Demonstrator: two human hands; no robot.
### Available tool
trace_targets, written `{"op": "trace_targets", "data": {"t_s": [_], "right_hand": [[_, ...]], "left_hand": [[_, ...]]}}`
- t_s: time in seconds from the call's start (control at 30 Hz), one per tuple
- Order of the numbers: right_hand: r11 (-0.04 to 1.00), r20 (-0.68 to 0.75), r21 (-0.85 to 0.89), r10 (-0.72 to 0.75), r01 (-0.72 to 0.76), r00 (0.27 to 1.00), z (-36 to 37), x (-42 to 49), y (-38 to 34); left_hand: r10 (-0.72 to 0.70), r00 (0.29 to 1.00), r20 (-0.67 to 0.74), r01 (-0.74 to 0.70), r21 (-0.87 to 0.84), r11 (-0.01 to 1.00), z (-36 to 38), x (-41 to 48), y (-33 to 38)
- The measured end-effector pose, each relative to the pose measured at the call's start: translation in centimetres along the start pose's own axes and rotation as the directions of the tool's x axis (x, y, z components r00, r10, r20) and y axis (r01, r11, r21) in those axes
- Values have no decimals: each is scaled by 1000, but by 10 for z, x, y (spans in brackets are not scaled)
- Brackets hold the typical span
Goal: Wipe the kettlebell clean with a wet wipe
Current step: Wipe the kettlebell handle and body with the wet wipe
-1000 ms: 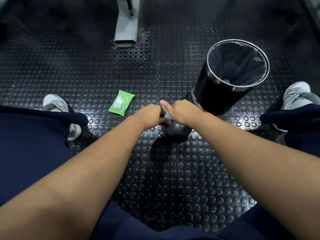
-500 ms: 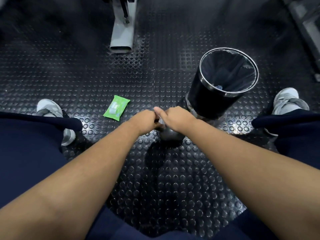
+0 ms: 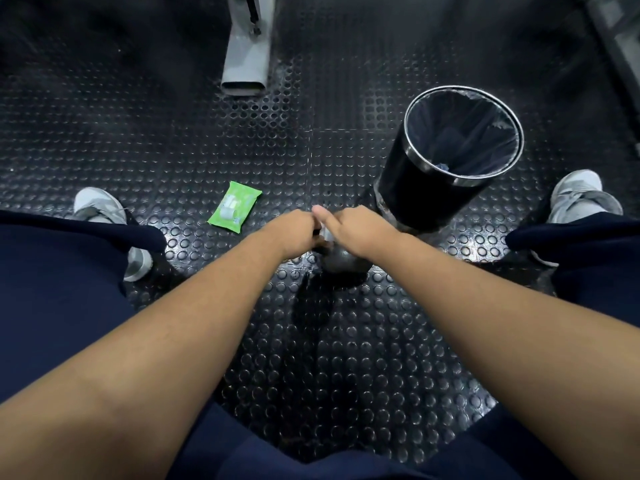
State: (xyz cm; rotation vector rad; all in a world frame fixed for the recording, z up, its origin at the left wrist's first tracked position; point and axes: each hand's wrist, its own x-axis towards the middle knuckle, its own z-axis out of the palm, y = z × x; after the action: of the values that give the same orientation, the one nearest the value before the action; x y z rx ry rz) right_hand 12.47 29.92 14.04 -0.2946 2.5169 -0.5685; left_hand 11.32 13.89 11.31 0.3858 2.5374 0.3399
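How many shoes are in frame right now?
2. The left shoe is on the floor at the left edge, partly under the trouser leg; the right shoe is at the far right, beside the bin. Nothing suggests more hidden.

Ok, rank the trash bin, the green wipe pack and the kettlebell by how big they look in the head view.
1. Trash bin, clearly the largest.
2 and 3. Unsure: the wipe pack shows whole, but the kettlebell is mostly hidden under the left hand and right hand, so only a similar-sized patch shows.
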Motion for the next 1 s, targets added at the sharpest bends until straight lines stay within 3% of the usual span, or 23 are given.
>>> {"op": "trace_targets", "data": {"t_s": [0.23,0.33,0.47,0.7,1.0], "right_hand": [[989,-36,-101,109,-112,993,-15,-5,32],[984,10,-169,65,-62,998,-12,0,14],[996,-15,-90,14,-15,1000,-2,6,-5],[981,-16,-96,165,-166,986,-13,5,34],[996,7,-83,21,-20,1000,6,2,-1]], "left_hand": [[63,998,-2,-63,24,998,3,2,-4],[54,998,-15,-54,9,999,5,5,-5],[30,999,-12,-30,-45,999,6,5,-5],[60,998,-6,-60,67,996,7,7,-3],[-17,997,-79,34,221,975,8,3,-2]]}}
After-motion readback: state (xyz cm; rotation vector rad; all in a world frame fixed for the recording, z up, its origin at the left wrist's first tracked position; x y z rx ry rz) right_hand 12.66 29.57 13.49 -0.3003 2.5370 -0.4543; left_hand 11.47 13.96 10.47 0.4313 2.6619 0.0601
